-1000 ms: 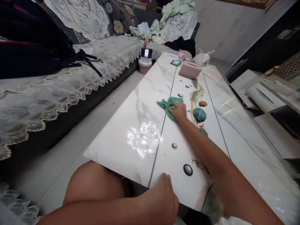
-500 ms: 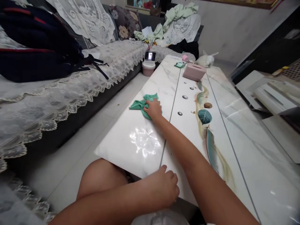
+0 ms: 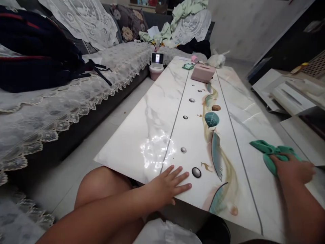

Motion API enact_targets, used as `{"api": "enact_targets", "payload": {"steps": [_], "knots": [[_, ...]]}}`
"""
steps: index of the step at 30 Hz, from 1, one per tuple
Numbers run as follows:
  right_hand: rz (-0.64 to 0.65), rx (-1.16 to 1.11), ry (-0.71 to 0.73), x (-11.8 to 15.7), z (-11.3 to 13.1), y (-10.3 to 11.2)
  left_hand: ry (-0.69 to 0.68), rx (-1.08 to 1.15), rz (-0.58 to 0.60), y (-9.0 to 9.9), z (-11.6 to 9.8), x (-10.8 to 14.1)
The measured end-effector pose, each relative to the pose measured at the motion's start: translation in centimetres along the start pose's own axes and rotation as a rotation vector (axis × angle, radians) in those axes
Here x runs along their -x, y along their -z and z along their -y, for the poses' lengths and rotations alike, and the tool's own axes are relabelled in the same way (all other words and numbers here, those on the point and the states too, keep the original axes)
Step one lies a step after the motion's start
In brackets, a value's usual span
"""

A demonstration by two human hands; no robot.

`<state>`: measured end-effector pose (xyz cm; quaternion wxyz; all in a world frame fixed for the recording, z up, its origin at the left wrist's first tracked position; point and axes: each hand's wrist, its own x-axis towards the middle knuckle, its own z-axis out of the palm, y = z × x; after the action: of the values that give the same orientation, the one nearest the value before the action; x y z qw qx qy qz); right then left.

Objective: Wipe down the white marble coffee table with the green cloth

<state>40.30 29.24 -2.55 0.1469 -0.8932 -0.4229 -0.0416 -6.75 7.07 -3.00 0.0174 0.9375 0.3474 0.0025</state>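
In the head view, a long, glossy white worktop (image 3: pixel 137 128) with grey marble veining and two dark lengthwise lines stretches away from the person. A bunched green cloth (image 3: pixel 269 152) lies on its near right part, beyond the right-hand line. The person's right hand (image 3: pixel 293 167) is on this cloth, fingers bent and clamped on its folds; the hand is slightly blurred, and some fingertips are hidden. Green corners stick out to the left of the hand and above it.

The left hand (image 3: pixel 167 184) is palm down at the near edge of the worktop, its fingers spread apart and holding nothing. Just beyond its fingertips is a printed silver-grey dot with a dark rim (image 3: pixel 196 172). Farther along the middle strip runs a printed band of teal leaves and beige swirls (image 3: pixel 212 119).

At the far end stands a pink rectangular box with a slotted top (image 3: pixel 202 73), near a small green-and-white packet (image 3: pixel 188 66) and a whitish plastic bag (image 3: pixel 217 60). Left of the worktop, a small device with a lit screen (image 3: pixel 157 60) sits on a pink tub with a white lid (image 3: pixel 156 73), beside a lace-covered grey sofa (image 3: pixel 101 98) bearing a dark navy backpack with red trim (image 3: pixel 38 57).
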Motion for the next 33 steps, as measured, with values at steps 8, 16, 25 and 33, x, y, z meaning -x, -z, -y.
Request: {"api": "enact_targets", "payload": {"steps": [8, 16, 25, 33], "knots": [[0.061, -0.114, -0.048, 1.5, 1.3, 1.4, -0.001, -0.033, -0.042, 0.5, -0.1, -0.6], [0.025, -0.052, 0.028, 9.0, 0.6, 2.8, 0.118, -0.082, 0.005, -1.5, -3.2, 1.7], [0.111, -0.045, 0.325, 14.2, 14.3, 2.1, 0.139, -0.009, 0.058, -1.3, -4.6, 4.1], [0.259, -0.195, 0.727, 25.5, 31.3, 1.1, 0.073, 0.103, 0.326, 2.2, -3.6, 4.0]]}}
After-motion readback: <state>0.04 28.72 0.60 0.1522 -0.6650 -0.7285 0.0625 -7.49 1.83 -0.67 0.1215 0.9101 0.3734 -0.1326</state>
